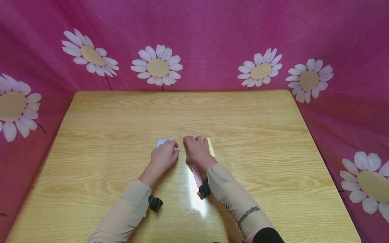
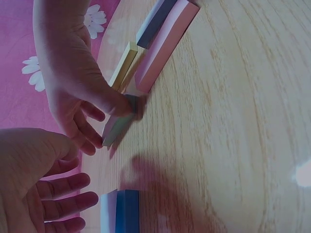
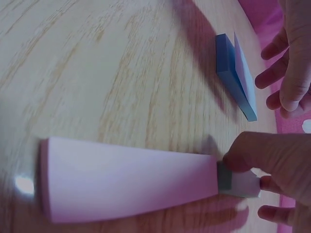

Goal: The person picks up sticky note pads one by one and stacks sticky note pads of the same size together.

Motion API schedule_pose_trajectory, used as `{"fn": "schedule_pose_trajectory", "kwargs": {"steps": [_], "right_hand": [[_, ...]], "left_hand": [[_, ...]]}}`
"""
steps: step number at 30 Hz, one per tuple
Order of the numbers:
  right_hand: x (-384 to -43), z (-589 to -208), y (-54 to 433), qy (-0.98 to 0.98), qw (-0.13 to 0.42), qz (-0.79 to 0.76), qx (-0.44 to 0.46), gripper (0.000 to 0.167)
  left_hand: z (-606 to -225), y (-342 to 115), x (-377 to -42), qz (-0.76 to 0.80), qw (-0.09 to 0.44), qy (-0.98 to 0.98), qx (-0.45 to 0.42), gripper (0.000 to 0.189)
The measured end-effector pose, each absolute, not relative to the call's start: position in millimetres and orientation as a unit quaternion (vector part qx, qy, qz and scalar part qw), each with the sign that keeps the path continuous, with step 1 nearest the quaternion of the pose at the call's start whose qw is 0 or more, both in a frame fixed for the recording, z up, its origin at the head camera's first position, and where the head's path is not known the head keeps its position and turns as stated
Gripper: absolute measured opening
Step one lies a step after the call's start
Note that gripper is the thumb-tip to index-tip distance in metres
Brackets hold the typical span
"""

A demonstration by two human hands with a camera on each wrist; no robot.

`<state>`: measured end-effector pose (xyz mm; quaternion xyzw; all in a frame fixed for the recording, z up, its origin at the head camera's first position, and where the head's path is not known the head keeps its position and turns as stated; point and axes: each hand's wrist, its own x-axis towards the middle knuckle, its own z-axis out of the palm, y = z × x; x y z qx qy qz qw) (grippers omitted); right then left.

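My left hand (image 1: 164, 156) is over the blue sticky-note pad (image 1: 162, 142), its fingers loosely bent and nothing between them. In the right wrist view a pale sheet stands partly lifted off the blue pad (image 3: 235, 80). To its right, my right hand (image 1: 197, 152) pinches a small green sticky-note pad (image 2: 116, 127), thumb on the near side and fingertips on the far side. A long pink pad (image 3: 131, 182) lies end-on to the green one, toward me. The yellow pad (image 1: 211, 147) shows just right of the right hand.
Behind the pink pad a dark grey-blue block (image 2: 155, 22) appears in the left wrist view. All this lies on a wooden table (image 1: 121, 114), with a pink flowered cloth (image 1: 209, 33) around its back and sides. Black wrist cameras (image 1: 155, 204) hang below both wrists.
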<state>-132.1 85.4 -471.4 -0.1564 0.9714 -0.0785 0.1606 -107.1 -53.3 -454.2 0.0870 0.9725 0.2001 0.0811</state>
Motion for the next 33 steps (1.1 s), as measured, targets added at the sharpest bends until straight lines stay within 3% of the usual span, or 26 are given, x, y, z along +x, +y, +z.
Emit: {"fn": "schedule_pose_trajectory", "kwargs": {"steps": [7, 16, 22, 33], "right_hand": [[-131.6, -470.7, 85.8, 0.967, 0.174, -0.082, -0.165, 0.075], [-128.0, -477.6, 85.6, 0.981, 0.091, -0.152, -0.084, 0.052], [-126.9, -478.7, 81.8, 0.978, 0.121, -0.17, -0.022, 0.042], [-128.5, -478.2, 77.9, 0.974, 0.138, -0.179, -0.009, 0.033]], "left_hand": [[-453.6, -53.9, -107.1, 0.2, 0.083, 0.973, 0.086, 0.018], [-452.9, -53.9, -105.9, 0.207, 0.075, 0.971, 0.09, 0.018], [-452.7, -54.4, -105.6, 0.206, 0.077, 0.971, 0.092, 0.017], [-454.5, -54.2, -106.2, 0.193, 0.078, 0.974, 0.091, 0.017]]}}
